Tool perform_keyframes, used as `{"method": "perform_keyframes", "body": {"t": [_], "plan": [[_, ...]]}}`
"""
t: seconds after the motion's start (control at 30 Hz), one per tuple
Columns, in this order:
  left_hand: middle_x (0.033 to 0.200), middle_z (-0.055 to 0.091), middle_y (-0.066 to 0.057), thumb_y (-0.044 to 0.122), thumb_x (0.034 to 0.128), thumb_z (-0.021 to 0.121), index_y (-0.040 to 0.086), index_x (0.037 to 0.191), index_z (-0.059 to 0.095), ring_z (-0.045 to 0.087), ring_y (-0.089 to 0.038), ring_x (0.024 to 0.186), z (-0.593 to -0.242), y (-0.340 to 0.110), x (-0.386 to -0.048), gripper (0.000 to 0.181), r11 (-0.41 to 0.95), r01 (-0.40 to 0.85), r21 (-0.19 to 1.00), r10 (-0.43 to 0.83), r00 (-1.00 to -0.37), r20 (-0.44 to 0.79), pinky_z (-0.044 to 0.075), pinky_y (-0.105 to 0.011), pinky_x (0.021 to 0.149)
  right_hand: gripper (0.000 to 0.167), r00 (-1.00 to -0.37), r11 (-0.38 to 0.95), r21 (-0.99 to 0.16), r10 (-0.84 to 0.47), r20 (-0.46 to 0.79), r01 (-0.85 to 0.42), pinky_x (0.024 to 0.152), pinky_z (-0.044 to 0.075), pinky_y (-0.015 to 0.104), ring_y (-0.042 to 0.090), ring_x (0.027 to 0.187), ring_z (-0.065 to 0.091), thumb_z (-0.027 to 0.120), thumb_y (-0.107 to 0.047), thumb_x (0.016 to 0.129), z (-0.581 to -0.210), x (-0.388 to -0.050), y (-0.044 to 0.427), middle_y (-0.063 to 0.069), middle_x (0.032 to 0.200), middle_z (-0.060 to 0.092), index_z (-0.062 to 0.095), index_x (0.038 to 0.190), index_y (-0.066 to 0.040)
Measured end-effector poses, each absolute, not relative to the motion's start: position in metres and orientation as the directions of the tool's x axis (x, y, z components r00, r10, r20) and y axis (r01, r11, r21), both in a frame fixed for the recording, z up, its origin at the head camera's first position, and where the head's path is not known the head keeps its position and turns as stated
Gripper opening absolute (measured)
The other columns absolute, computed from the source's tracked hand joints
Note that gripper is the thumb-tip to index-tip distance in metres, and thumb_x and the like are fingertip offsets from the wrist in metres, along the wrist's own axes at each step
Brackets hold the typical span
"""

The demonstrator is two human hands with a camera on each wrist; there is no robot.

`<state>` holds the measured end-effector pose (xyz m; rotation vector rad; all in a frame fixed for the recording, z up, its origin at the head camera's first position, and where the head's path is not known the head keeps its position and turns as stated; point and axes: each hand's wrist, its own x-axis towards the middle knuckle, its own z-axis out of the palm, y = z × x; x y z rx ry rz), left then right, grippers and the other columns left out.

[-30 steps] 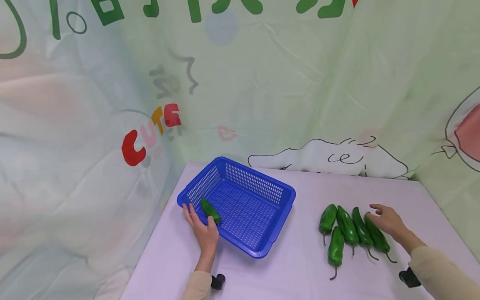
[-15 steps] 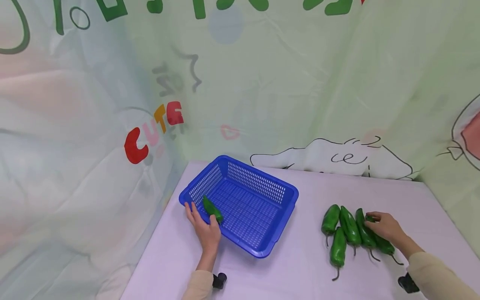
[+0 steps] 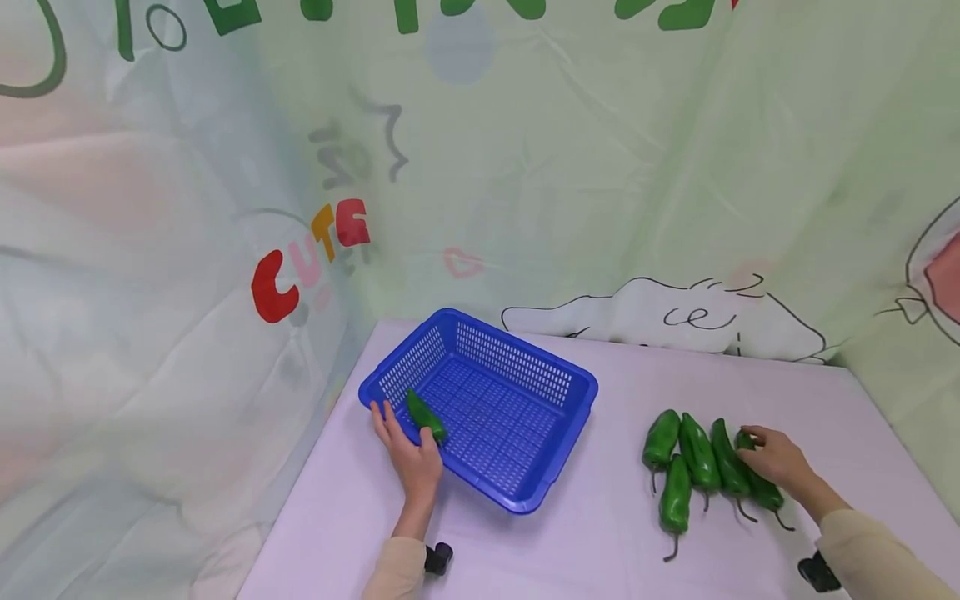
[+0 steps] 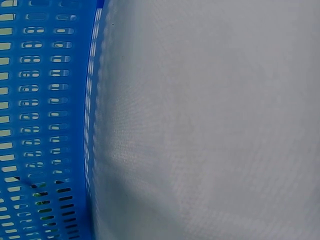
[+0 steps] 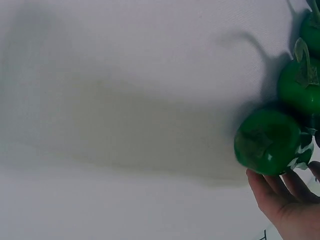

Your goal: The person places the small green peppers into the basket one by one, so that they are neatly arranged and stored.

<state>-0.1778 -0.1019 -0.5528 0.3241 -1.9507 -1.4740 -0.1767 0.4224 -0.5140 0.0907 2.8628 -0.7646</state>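
Observation:
In the head view, my left hand [image 3: 414, 467] rests against the near left side of the blue plastic basket [image 3: 540, 487], fingers straight and spread, thumb over the rim. One green pepper [image 3: 426, 415] lies inside, close to that thumb. My right hand [image 3: 776, 460] grips the far end of the rightmost green pepper [image 3: 765, 493] on the table. In the right wrist view, fingers [image 5: 270, 192] curl against this pepper [image 5: 267, 142]. More peppers lie left of it: a pepper [image 3: 729, 462], a pepper [image 3: 699, 454], a pepper [image 3: 662, 442] and a nearer pepper [image 3: 675, 496].
A pale cloth covers the table [image 3: 585, 550]. Printed fabric [image 3: 525, 167] hangs behind and along the sides. In the left wrist view, the basket's slotted wall [image 4: 45, 110] fills the left side, beside white cloth [image 4: 215, 120]; my left hand is out of that view.
My right hand has come down from above the rightmost pepper and closed its fingers on that pepper's far end. My left hand stays at the basket; the head view has shifted slightly.

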Motion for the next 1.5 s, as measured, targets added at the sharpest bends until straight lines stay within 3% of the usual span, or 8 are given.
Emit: {"method": "perform_keyframes", "body": {"t": [0.2, 0.7, 1.17, 1.5], "plan": [[0.164, 0.007, -0.012, 0.0, 0.0825, 0.053, -0.005, 0.153, 0.025, 0.012, -0.035, 0.149, -0.552, -0.105, -0.179, 0.076, 0.337, 0.19, 0.922, -0.565, -0.743, 0.359, 0.022, -0.058, 0.113, 0.061, -0.974, 0.838, -0.523, 0.041, -0.223, 0.155, 0.088, 0.044, 0.066, 0.066, 0.112, 0.041, 0.056, -0.013, 0.091, -0.511, -0.174, 0.423, 0.053, 0.127, 0.034, 0.033, 0.133, 0.025], [0.164, 0.006, -0.011, 0.0, 0.0835, 0.054, -0.004, 0.153, 0.024, 0.012, -0.035, 0.149, -0.551, -0.107, -0.18, 0.076, 0.34, 0.175, 0.924, -0.568, -0.745, 0.35, 0.022, -0.057, 0.114, 0.058, -0.98, 0.821, -0.548, 0.069, -0.187, 0.163, 0.084, 0.05, 0.06, 0.063, 0.109, 0.048, 0.055, -0.012, 0.091, -0.499, -0.177, 0.423, 0.051, 0.123, 0.042, 0.036, 0.132, 0.025], [0.164, 0.006, -0.011, 0.0, 0.0833, 0.053, -0.004, 0.153, 0.024, 0.013, -0.035, 0.149, -0.552, -0.106, -0.178, 0.076, 0.334, 0.17, 0.927, -0.566, -0.75, 0.341, 0.022, -0.058, 0.114, 0.06, -0.97, 0.684, -0.695, 0.077, -0.231, 0.22, 0.076, 0.056, 0.052, 0.055, 0.106, 0.057, 0.048, -0.017, 0.098, -0.464, -0.19, 0.413, 0.051, 0.134, 0.033, 0.029, 0.139, 0.023], [0.164, 0.006, -0.011, 0.0, 0.0836, 0.054, -0.003, 0.154, 0.024, 0.013, -0.036, 0.148, -0.554, -0.101, -0.179, 0.076, 0.336, 0.175, 0.925, -0.561, -0.752, 0.346, 0.022, -0.058, 0.113, 0.059, -0.974, 0.668, -0.723, 0.011, -0.227, 0.176, 0.085, 0.053, 0.055, 0.054, 0.12, 0.049, 0.045, -0.018, 0.102, -0.438, -0.201, 0.373, 0.045, 0.141, 0.032, 0.027, 0.145, 0.018]]}}
